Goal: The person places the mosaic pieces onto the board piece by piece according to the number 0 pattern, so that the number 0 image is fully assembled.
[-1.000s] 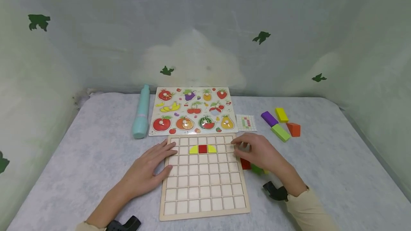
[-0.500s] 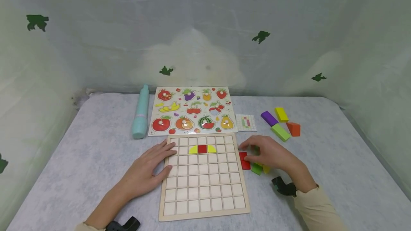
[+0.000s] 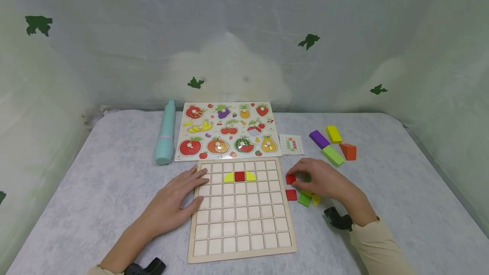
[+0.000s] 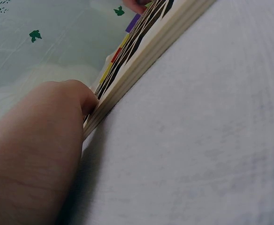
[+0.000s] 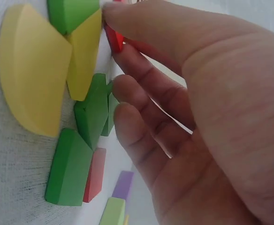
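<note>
My right hand (image 3: 324,177) pinches a red square tile (image 3: 290,179) between thumb and fingers, just right of the wooden grid board (image 3: 242,259). In the right wrist view that red tile (image 5: 113,37) shows in part behind the thumb tip. A second red square (image 3: 291,195) lies nearer me, beside a green tile (image 3: 304,199) and a yellow rounded tile (image 3: 316,200). My left hand (image 3: 172,203) rests with extended fingers on the board's left edge. On the board, a red square (image 3: 239,176) sits between two yellow quarter-round tiles (image 3: 228,177).
Behind the board lies a fruit peg puzzle (image 3: 214,137), with a pale teal bottle-shaped object (image 3: 165,137) to its left. A small pattern card (image 3: 292,144) is at its right. Purple (image 3: 319,139), yellow, lime and orange blocks lie at the back right.
My right hand has moved from the board's right edge to the loose tiles and now pinches a red square, apart from the other red one. The left hand stays put.
</note>
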